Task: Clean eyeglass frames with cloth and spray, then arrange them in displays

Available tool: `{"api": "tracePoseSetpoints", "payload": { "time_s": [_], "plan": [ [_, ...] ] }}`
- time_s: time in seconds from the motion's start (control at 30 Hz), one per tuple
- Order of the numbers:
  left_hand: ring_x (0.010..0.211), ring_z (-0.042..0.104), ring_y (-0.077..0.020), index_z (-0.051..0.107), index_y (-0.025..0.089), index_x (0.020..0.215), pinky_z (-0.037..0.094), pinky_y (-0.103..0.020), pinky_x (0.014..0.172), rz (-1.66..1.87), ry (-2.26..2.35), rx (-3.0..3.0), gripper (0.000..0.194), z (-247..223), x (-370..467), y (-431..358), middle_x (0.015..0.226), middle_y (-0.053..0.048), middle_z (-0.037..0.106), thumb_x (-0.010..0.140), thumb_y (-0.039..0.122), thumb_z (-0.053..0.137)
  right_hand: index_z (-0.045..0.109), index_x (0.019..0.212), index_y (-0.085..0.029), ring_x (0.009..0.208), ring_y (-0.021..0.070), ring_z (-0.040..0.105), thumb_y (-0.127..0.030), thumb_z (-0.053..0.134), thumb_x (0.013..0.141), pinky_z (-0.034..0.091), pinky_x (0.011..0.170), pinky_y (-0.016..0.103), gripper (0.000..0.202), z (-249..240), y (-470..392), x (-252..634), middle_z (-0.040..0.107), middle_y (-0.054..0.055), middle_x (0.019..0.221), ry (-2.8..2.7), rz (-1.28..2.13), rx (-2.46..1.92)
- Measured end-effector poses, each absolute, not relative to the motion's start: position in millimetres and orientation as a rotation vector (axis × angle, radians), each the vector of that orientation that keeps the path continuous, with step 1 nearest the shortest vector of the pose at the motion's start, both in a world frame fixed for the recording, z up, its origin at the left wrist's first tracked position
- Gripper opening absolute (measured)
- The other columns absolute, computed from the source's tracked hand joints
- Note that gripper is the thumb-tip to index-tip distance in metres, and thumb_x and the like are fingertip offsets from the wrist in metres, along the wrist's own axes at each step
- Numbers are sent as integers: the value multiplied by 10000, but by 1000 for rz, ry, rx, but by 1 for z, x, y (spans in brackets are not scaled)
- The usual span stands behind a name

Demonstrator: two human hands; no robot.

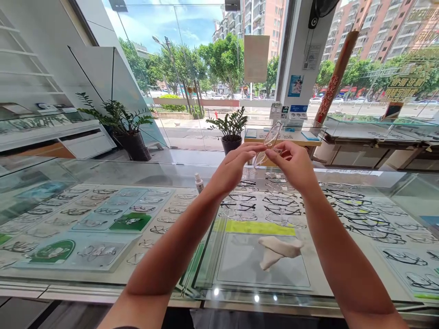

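Head view: held up ahead of the body, above the far side of a clear, flat-topped glass counter [154,170], a pair of pale, thin-rimmed eyeglasses with clear lenses [272,133], tilted steeply between the fingertips of both hands. By the slender build, probably very light, stiff around the rims, springier along the temples, slick on the lenses and easy to bend, smudge or scratch. Best taken by the bridge or the rim edges, with slight pressure and clear of the lens faces.

At the bare right hand [297,168], pinching the eyeglasses between thumb and fingertips, with the other fingers loosely curled; too small to tell on exactly which part. At the bare left hand [233,170], reaching in with fingers nearly straight and back turned upward, touching the frame at the tips; impossible to tell whether gripping or only steadying. Both forearms stretched forward and converging, with wrists raised.

Below the hands, between the forearms, a crumpled cream-coloured soft cloth [279,249]. Just beyond the left forearm, a small white cylindrical spray bottle [199,183], upright. Under the right hand and nearer the body, rows of thin dark and clear spectacle frames [281,201].
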State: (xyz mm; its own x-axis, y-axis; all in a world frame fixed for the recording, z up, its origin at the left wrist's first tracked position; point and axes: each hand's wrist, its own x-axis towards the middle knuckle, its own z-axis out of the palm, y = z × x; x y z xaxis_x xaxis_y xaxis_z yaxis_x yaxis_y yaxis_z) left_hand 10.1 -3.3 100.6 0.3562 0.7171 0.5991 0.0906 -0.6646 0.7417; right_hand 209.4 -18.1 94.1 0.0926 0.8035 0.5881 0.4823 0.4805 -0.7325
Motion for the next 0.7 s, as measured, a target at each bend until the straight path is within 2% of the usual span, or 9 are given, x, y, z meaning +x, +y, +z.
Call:
{"api": "tracePoseSetpoints", "payload": {
  "time_s": [0.1,0.23,0.37,0.53,0.7],
  "plan": [
    [1376,665,-250,835,240,1093,540,-442,1169,1324,665,1989,333,100,9,0,1324,-51,790,1027,210,510,758,939,-210,757,183,626,-580,829,870,498,720,362,383,97,-21,209,759,45,890,-1545,397,-1058],
    [1209,719,-239,818,241,1082,555,-424,1053,1381,707,1955,162,96,8,6,1226,-62,817,981,326,724,791,925,-203,752,180,641,-507,842,883,509,718,363,311,98,-24,208,779,44,878,-1563,374,-983],
    [1156,719,-247,817,241,1033,542,-421,992,1424,764,1952,231,92,8,13,1194,-75,820,906,430,851,804,881,-207,747,180,645,-476,863,878,504,704,361,275,98,-26,208,782,38,848,-1573,383,-936],
    [1087,715,-227,815,235,978,551,-401,956,1371,624,1877,303,87,8,24,1151,-73,810,909,529,842,820,900,-219,807,195,674,-444,851,898,520,749,383,228,100,-28,207,796,41,876,-1625,408,-928],
    [1070,701,-216,794,230,941,543,-379,924,1378,585,1868,311,87,8,26,1106,-66,796,905,534,848,826,923,-219,857,213,694,-444,823,915,541,795,410,224,100,-27,208,808,51,919,-1634,316,-928]
  ]
}}
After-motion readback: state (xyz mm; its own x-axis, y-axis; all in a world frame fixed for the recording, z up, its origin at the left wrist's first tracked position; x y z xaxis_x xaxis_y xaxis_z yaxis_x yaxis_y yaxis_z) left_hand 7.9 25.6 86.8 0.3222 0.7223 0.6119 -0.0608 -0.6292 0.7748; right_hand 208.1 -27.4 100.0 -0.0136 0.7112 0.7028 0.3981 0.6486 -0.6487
